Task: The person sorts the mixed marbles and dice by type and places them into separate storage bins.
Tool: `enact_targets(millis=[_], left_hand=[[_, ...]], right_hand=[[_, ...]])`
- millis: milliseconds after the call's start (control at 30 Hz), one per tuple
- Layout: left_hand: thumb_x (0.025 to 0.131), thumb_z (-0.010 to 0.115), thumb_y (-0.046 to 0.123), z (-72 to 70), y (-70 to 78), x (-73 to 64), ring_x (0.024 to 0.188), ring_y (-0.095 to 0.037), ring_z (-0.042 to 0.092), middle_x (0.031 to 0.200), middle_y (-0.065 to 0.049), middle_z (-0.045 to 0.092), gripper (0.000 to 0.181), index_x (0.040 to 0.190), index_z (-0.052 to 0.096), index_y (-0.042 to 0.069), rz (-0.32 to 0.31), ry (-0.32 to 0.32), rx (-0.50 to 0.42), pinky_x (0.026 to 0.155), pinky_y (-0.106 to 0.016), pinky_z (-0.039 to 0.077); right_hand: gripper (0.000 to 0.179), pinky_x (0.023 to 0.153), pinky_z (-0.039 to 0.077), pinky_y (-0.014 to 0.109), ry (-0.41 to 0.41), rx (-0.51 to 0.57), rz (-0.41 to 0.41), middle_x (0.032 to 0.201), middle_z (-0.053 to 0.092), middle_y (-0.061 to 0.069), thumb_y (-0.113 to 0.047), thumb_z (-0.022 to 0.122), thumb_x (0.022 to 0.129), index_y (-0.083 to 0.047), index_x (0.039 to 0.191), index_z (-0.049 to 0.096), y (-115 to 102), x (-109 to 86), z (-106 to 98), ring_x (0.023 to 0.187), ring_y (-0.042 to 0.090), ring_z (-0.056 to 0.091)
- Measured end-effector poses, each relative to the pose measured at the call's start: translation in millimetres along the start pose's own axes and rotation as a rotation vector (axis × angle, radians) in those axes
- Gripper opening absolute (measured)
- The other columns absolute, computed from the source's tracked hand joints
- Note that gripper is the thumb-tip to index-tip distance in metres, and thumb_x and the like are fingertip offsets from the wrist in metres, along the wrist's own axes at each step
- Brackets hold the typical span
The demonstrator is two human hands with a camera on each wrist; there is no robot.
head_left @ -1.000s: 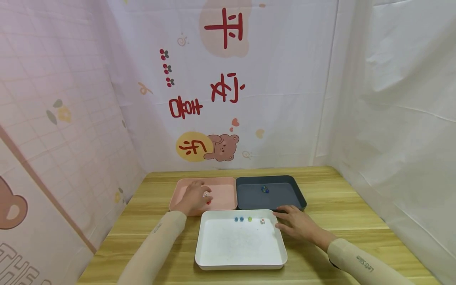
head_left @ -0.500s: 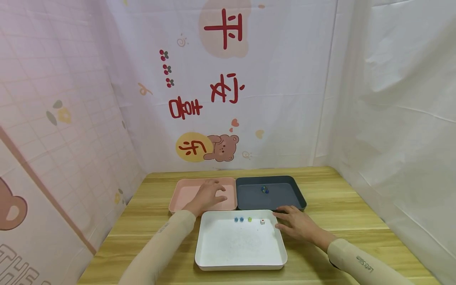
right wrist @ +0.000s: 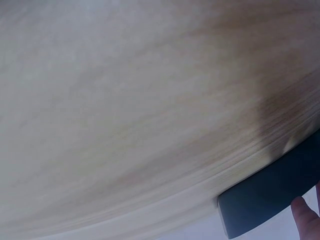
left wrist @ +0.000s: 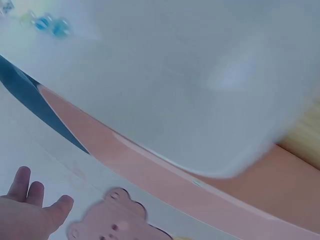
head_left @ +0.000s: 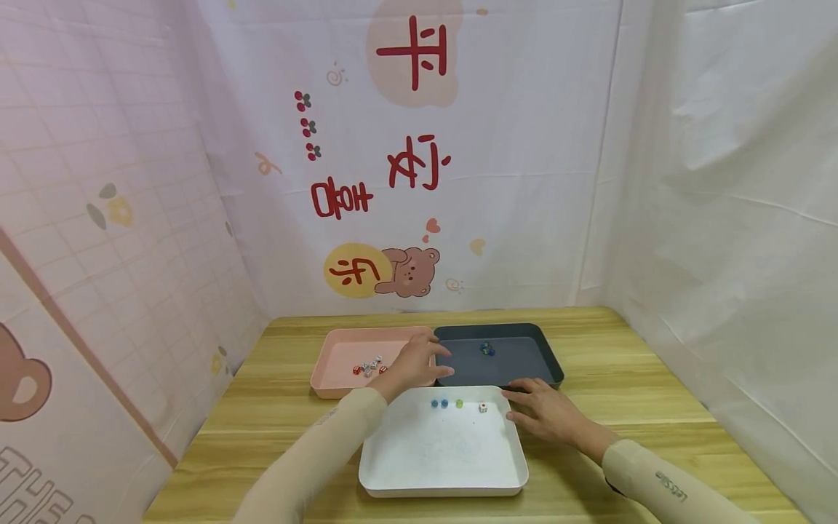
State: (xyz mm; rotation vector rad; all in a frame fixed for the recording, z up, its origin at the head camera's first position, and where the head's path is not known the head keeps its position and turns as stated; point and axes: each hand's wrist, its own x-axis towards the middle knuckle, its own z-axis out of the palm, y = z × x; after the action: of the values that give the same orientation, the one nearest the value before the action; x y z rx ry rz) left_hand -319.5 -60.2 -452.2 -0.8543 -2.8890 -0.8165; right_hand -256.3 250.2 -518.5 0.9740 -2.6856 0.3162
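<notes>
My left hand [head_left: 414, 364] hovers where the pink tray [head_left: 319, 364] meets the dark blue tray [head_left: 530, 364], fingers spread and loosely bent; nothing shows between them. In the left wrist view, that same hand [left wrist: 30, 215] looks bare too. Several red and clear-white dice [head_left: 368, 368] lie in the pink tray. My right hand [head_left: 546, 411] rests at the white tray's [head_left: 441, 490] far right corner, fingers extended over the rim. Along that tray's far side sit two blue marbles [head_left: 439, 403], a yellow-green marble [head_left: 460, 403] and a white die [head_left: 483, 407].
A small cluster of dark blue marbles [head_left: 487, 349] lies in the dark blue tray. All three trays stand against one another on a wood-grain table [head_left: 628, 393]. Printed cloth [head_left: 524, 182] hangs behind and on both sides.
My left hand has drifted right, from over the pink tray's dice to the boundary with the dark blue tray, uncovering the dice. My right hand stays put.
</notes>
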Motion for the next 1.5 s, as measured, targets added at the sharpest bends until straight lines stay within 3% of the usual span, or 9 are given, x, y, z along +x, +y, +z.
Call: enact_targets(millis=[200,467,967,1500], left_hand=[[0.09,0.073,0.042,19.8,20.9,5.2,0.137,-0.027,0.037,0.145,-0.006,0.047,0.036,0.12,0.072,0.023,0.01,-0.048,0.072,0.112,-0.05,0.032],[0.09,0.072,0.044,46.2,35.9,4.8,0.14,-0.028,0.035,0.144,-0.008,0.048,0.032,0.116,0.074,0.026,0.077,-0.082,0.178,0.117,-0.05,0.022],[0.087,0.075,0.045,74.6,33.7,0.5,0.136,-0.028,0.039,0.139,-0.009,0.051,0.025,0.105,0.077,0.028,0.104,-0.043,0.301,0.114,-0.057,0.026],[0.088,0.075,0.041,87.3,37.6,-0.3,0.135,-0.026,0.039,0.139,-0.009,0.052,0.017,0.101,0.077,0.03,0.082,-0.047,0.38,0.113,-0.055,0.028]], right_hand=[[0.049,0.089,0.051,0.054,-0.003,0.014,0.002,0.131,0.059,0.013,-0.045,0.058,0.099,-0.01,0.132,0.066,1.2,-0.3,0.5,0.115,0.034,0.056],[0.05,0.09,0.051,0.054,-0.011,0.01,0.009,0.131,0.058,0.014,-0.046,0.058,0.099,-0.011,0.132,0.065,0.9,0.0,0.6,0.116,0.035,0.056],[0.049,0.09,0.05,0.055,-0.013,0.015,0.01,0.131,0.059,0.015,-0.044,0.06,0.098,-0.009,0.131,0.066,-1.4,0.4,-2.4,0.116,0.036,0.055],[0.048,0.09,0.05,0.053,0.012,0.003,-0.003,0.13,0.059,0.014,-0.044,0.061,0.097,-0.009,0.131,0.066,-1.6,0.3,-0.2,0.116,0.034,0.056]])
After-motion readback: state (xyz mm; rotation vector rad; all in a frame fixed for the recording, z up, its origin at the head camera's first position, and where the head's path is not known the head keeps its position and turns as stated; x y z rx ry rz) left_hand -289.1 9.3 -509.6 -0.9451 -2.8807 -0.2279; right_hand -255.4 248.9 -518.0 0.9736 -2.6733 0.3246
